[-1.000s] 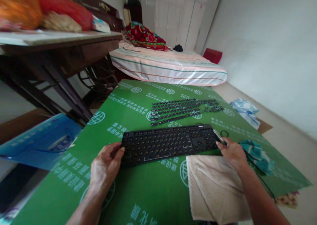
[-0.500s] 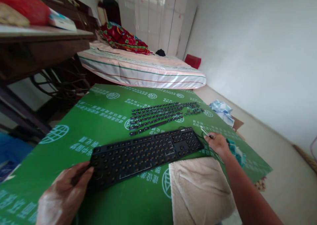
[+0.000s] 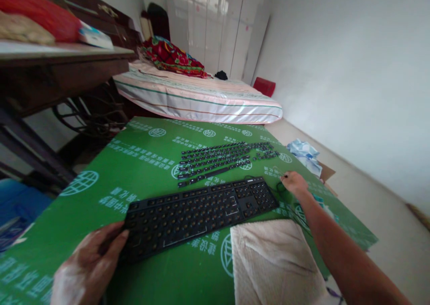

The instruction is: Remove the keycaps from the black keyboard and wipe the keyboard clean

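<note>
My left hand [image 3: 90, 262] grips the left end of a black keyboard [image 3: 201, 215], thumb on top and fingers at the edge. The keyboard has no keycaps on it and lies at a slant on a green board. Beyond its upper right corner my right hand [image 3: 295, 182] is closed around a slim metal tool, mostly hidden now; only a dark bit shows at the fingertips. Behind the keyboard, black keycaps [image 3: 215, 157] lie in several rows. A folded beige cloth [image 3: 272, 255] rests in front of the keyboard's right half.
The green printed board [image 3: 151, 155] carries everything. A dark cable [image 3: 280, 188] runs near my right hand, with a teal-and-white cloth [image 3: 324, 204] beyond my forearm. A sewing-machine table [image 3: 63, 72] stands left, a bed [image 3: 201, 99] behind, crumpled blue-white material [image 3: 302, 150] at right.
My right hand has shifted slightly; the tool's silvery prongs, plain before, now barely show. The view has tilted a little. My left hand still holds the keyboard's end.
</note>
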Demonstrator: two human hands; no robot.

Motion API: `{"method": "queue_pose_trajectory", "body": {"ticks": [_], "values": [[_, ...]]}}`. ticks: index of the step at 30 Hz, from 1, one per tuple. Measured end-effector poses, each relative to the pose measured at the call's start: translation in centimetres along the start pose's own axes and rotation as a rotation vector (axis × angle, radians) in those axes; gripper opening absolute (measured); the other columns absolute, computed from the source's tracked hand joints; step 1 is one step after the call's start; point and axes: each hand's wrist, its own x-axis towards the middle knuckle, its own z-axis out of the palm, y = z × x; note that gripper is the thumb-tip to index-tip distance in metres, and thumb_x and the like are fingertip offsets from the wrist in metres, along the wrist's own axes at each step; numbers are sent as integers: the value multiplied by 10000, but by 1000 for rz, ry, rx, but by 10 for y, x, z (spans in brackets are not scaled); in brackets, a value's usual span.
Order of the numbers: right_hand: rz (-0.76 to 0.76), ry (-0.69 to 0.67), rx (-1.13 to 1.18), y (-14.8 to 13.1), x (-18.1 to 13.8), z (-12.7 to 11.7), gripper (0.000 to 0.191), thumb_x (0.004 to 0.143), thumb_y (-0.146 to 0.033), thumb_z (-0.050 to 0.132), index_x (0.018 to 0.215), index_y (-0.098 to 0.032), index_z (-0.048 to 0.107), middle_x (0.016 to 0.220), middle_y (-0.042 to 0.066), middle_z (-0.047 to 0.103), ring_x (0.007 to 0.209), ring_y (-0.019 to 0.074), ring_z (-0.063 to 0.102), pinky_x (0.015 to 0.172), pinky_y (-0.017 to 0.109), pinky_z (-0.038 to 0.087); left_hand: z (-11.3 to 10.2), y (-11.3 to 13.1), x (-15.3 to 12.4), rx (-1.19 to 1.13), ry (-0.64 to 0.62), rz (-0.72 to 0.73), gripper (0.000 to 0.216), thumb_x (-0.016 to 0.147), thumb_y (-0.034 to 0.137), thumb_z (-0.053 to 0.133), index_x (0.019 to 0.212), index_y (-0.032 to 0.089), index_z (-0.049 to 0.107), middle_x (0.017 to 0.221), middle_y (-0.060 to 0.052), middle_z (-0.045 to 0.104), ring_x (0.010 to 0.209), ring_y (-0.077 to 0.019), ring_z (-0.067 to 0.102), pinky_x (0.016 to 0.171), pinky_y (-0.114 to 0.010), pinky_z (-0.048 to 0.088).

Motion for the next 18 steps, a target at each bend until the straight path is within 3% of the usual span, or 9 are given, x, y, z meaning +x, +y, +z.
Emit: {"method": "queue_pose_trajectory", "body": {"ticks": [3, 10, 18], "values": [[-16, -2, -26, -1, 1, 1, 322, 832, -371, 456, 988, -196, 676, 988, 109, 689, 933, 225, 649, 716, 285, 486, -8, 13, -1, 30, -66, -44, 412, 690, 532, 440, 911, 244, 635, 1003, -53, 685, 953, -302, 633, 858, -416, 501], [-44, 14, -67, 2, -3, 0, 265, 825, -287, 473, 969, -172, 664, 1004, 118, 674, 961, 232, 637, 718, 272, 474, -16, 29, -4, 30, -57, -87, 399, 666, 551, 435, 862, 266, 634, 966, -24, 699, 912, -297, 649, 809, -397, 527], [-124, 97, -87, 10, -28, -11, 314, 854, -314, 448, 1066, -172, 630, 1091, 132, 621, 988, 235, 612, 771, 290, 454, -11, 19, -3, 44, -17, -29, 378, 687, 543, 444, 855, 274, 647, 942, -10, 708, 889, -284, 659, 800, -388, 532]]}}
